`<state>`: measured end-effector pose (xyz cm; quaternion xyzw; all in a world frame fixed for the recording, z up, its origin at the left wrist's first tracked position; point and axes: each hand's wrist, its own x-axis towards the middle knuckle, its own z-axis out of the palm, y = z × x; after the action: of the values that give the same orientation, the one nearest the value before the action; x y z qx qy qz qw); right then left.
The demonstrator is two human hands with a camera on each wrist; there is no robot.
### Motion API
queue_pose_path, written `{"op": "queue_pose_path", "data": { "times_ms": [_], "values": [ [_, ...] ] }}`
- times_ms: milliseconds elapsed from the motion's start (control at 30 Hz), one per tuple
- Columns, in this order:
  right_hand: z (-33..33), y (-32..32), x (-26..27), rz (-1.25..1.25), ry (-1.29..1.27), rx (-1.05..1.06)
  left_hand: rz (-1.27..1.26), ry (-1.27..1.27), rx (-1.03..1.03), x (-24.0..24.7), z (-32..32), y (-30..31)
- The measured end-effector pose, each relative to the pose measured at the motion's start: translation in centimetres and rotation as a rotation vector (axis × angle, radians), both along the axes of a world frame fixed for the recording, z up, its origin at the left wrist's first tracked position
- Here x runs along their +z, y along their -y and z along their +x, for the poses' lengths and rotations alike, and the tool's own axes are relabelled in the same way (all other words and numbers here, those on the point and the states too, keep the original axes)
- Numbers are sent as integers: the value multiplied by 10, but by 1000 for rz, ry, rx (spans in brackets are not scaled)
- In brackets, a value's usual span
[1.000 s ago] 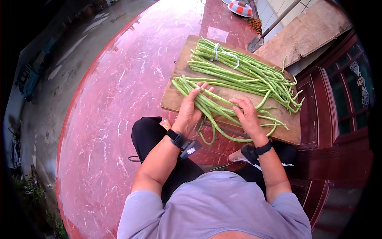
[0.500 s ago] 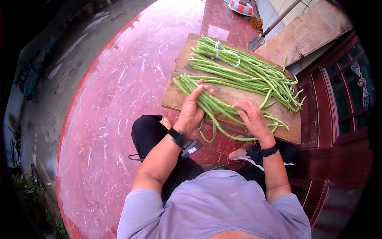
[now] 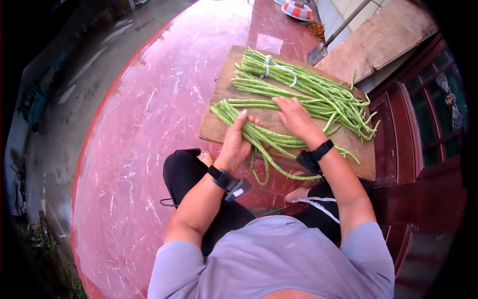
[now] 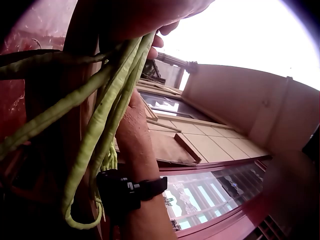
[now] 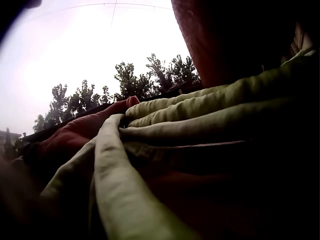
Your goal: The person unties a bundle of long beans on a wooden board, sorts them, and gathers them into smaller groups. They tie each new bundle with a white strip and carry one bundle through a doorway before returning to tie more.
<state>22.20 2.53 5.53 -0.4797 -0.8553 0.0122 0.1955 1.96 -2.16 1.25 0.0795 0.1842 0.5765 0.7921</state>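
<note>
My left hand [image 3: 235,144] grips a bunch of long green beans [image 3: 259,133] near one end, at the front edge of a wooden board [image 3: 211,128]. Their other ends trail right, and a few hang in loops below the edge. My right hand [image 3: 297,122] reaches over the held bunch, its fingertips at loose long beans [image 3: 254,88] lying on the board. Behind these lies a bundle of long beans [image 3: 318,79] bound with a white tie [image 3: 267,65]. In the left wrist view the held beans [image 4: 95,125] dangle from the left hand. The right hand is dark in its wrist view.
A dark red door [image 3: 393,134] stands close on the right. A plywood sheet [image 3: 378,40] and a shovel [image 3: 317,54] lean beyond the board. Farther back, an orange-and-white basin [image 3: 298,10] sits on the red marbled floor [image 3: 144,134]. The person's knees are beneath the board's front.
My right hand has left the held beans' middle and moved up and left to the loose beans on the board. My left hand keeps its grip, slightly lower in view.
</note>
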Motion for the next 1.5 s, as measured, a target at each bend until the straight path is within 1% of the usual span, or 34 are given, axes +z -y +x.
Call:
{"op": "queue_pose_path", "data": {
  "times_ms": [33, 167, 267, 367, 467, 567, 667, 767, 800, 900, 1000, 1100, 1200, 1300, 1400, 1500],
  "values": [
    [-4, -3, 1, 1, 47, -27, 0, 5, 11, -1, 1, 0],
    [-10, -10, 4, 39, 180, -17, -27, 17, 55, 2, 3, 0],
    [-7, -9, 5, 52, 208, 40, -38, 11, 70, -1, 4, -2],
    [-6, -3, 2, -24, 237, -14, -76, 29, 80, 0, 4, -1],
    [-6, 2, -5, -46, -34, -107, -104, 13, 71, -2, 3, -2],
    [-11, 11, 6, -79, -314, -156, -121, -64, 89, 9, 2, 2],
    [-17, 29, 18, -110, -357, -69, -64, -28, -8, 4, -1, 1],
    [-26, 48, 25, -287, -376, -66, -34, -67, -3, 7, 0, 4],
    [-26, 51, 23, -266, -349, -21, -16, -57, 1, 6, 1, 3],
    [-30, 59, 24, -186, -379, -10, 22, -43, 14, 2, 2, 1],
    [-30, 62, 28, -221, -337, -20, 25, -48, 8, 3, 2, 1],
    [-28, 60, 18, -182, -371, -22, 12, -33, -19, 11, 1, 4],
    [-27, 59, 15, -183, -441, -52, 15, -24, -19, 13, 0, 5],
    [-26, 58, 15, -263, -517, -96, 45, -22, -13, 8, 1, 3],
    [-28, 61, 17, -240, -533, -158, 44, -19, -29, 9, 1, 4],
    [-31, 63, 19, -181, -490, -122, 53, -27, -49, 11, -1, 4]
  ]
}}
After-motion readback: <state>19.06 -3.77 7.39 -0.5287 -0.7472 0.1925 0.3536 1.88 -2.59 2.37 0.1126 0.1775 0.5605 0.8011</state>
